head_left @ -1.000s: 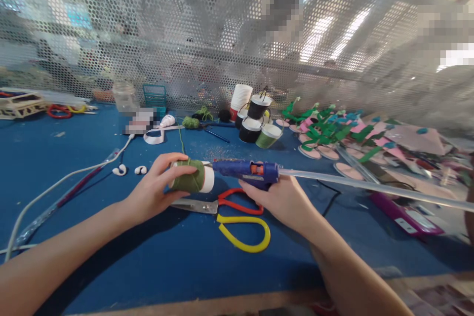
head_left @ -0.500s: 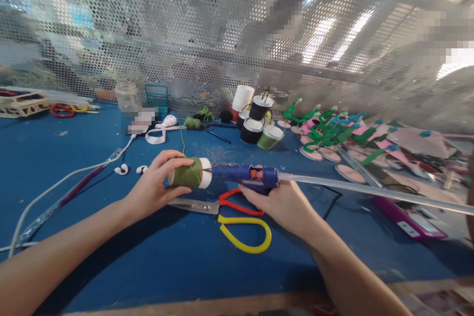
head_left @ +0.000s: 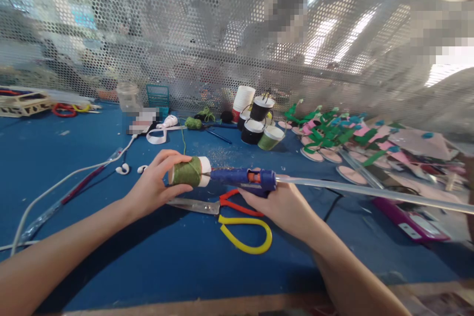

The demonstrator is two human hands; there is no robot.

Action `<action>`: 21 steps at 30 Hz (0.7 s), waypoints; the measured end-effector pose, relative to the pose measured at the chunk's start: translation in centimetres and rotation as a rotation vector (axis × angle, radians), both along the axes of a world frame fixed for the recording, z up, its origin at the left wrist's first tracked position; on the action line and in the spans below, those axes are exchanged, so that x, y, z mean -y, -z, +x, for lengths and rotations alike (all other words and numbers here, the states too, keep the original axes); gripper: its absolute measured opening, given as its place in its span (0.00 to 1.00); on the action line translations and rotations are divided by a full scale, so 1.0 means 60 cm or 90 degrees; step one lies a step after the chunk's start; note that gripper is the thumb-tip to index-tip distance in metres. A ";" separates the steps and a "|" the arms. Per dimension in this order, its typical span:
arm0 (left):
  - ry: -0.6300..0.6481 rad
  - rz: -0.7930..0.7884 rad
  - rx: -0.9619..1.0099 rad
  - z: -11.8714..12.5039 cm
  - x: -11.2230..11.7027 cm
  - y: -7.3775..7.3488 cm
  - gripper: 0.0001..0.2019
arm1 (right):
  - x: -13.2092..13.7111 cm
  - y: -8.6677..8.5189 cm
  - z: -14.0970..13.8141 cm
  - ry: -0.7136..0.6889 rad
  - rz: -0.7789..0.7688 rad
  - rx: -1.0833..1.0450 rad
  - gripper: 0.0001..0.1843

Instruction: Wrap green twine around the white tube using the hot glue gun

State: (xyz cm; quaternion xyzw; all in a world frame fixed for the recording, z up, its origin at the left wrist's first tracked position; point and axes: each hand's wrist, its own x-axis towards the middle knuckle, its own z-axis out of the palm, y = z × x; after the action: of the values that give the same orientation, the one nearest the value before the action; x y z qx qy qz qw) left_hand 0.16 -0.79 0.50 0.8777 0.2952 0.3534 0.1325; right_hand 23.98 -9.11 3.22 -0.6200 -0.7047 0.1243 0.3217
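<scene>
My left hand [head_left: 163,177] grips a small white paper cup [head_left: 205,172] lying on its side, most of it wound with green yarn [head_left: 186,173]. A strand of that yarn runs back toward the green yarn ball [head_left: 193,123]. In my right hand [head_left: 276,202] is a blue glue gun [head_left: 240,177], with a long clear glue stick [head_left: 351,189] sticking out of its rear. Its nozzle tip points left, at or very near the cup's white band; exact contact I cannot tell. Scissors [head_left: 244,247] with red and yellow handles lie on the table beneath both hands.
Behind stand yarn-wrapped cups [head_left: 253,131] and a white cup stack [head_left: 243,98]. Green and pink craft pieces [head_left: 326,133] crowd the right, near a purple power strip [head_left: 411,219]. White cable [head_left: 70,177] and earphones [head_left: 122,169] lie left. A perforated metal screen [head_left: 222,34] rises behind.
The glue gun has shifted slightly left and down, its tip lower against the cup's white band. My left hand and the cup have barely moved; the view has shifted a little.
</scene>
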 end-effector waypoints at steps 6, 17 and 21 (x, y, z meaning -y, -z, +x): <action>-0.014 -0.032 0.003 0.001 0.001 -0.001 0.20 | 0.000 0.000 -0.001 -0.004 -0.022 0.000 0.07; -0.014 -0.041 0.008 0.000 0.000 0.000 0.20 | 0.003 -0.003 -0.001 -0.013 -0.012 -0.007 0.06; -0.001 0.011 0.001 0.000 0.001 -0.001 0.21 | 0.000 -0.006 -0.002 -0.004 0.004 0.008 0.06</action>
State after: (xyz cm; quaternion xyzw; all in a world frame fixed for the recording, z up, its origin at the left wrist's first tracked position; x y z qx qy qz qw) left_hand 0.17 -0.85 0.56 0.8784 0.2926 0.3569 0.1245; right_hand 23.89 -9.13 3.58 -0.6174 -0.7091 0.1193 0.3190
